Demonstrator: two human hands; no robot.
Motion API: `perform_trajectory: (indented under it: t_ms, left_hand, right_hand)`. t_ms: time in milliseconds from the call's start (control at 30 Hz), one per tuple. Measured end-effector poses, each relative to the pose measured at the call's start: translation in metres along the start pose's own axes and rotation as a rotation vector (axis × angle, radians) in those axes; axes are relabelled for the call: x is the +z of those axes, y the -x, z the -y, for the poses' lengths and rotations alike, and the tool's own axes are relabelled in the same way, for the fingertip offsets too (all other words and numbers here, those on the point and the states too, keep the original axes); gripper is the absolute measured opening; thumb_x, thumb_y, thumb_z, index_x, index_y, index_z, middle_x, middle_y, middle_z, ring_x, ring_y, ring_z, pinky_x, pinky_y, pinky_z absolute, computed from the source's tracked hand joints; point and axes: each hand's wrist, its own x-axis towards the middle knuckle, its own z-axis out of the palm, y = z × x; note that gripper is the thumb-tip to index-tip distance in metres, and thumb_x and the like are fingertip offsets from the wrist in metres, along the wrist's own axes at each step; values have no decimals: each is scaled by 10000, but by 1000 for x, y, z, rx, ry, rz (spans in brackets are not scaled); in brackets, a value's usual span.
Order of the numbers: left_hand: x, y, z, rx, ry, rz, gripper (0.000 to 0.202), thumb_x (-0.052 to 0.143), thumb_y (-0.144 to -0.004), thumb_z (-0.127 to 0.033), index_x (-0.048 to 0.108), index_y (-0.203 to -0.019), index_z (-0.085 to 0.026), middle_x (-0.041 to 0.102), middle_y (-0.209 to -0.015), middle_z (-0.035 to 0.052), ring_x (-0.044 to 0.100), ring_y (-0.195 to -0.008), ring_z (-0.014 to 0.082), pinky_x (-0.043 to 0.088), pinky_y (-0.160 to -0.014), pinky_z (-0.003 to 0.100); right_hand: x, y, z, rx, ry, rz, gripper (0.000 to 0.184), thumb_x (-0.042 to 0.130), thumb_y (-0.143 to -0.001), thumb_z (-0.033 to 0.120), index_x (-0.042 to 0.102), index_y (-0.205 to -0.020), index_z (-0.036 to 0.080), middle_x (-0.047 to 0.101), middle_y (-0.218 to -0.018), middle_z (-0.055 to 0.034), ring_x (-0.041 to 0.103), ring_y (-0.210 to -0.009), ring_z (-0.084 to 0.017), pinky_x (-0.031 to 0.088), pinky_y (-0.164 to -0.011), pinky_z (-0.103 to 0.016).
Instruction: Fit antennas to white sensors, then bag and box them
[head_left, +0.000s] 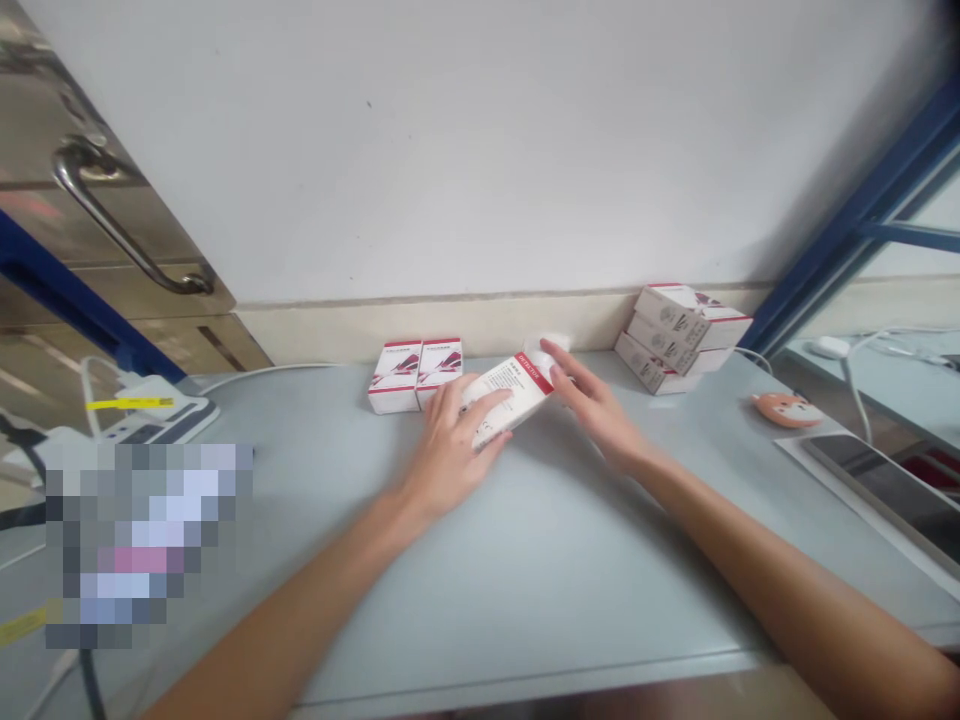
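Note:
A white cardboard box (495, 402) with a red band reading "DETECTOR" is tilted above the table, its printed end pointing up and right. My left hand (450, 440) is closed around its lower part, fingers across the printed face. At the upper end, my right hand (596, 405) has its fingertips on a blurred white rounded object (544, 350). Part of that object is hidden behind the box and fingers. Two similar red-and-white boxes, a left one (394, 378) and a right one (439, 365), stand side by side just beyond my left hand.
Several more boxes (671, 335) are stacked against the wall at the back right. An orange animal-shaped object (787, 410) and a dark flat device (885, 490) lie on the right of the grey table (525, 590). A power strip (161, 415) with cables sits at left, near a pixelated area.

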Motion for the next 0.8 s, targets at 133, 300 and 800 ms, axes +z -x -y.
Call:
perform_trajectory:
  t_ms: [133,300,800]
  left_hand:
    - [2,1,1,-46,33,-20,432,676,-996,-287,572,-1413,-326,475,-1475,125,498,-1396,326,435,-1185,549]
    - [3,2,2,-41,44,-58,437,682,-996,-288,573,-1415,-342,463,-1486,115,481,-1419,323,429,-1204,561]
    - [6,1,5,-195,139,-76,402,728,-958,-314,607,-1341,-340,491,-1446,90,489,-1426,298,416,-1222,541]
  right_hand:
    - [-1,0,-4,-109,-35,-13,542,556,-1025,592,575,-1538,420,504,-1647,13,468,-1516,-282,339,-1279,-517]
    - [1,-1,8,19,-141,-117,711,707,-924,515,512,-1590,360,749,-1270,-52,658,-1236,-286,487,-1117,-513]
    - [3,6,9,-79,63,62,438,578,-983,641,806,-1112,290,695,-1202,-67,648,-1080,-256,482,-1072,-475]
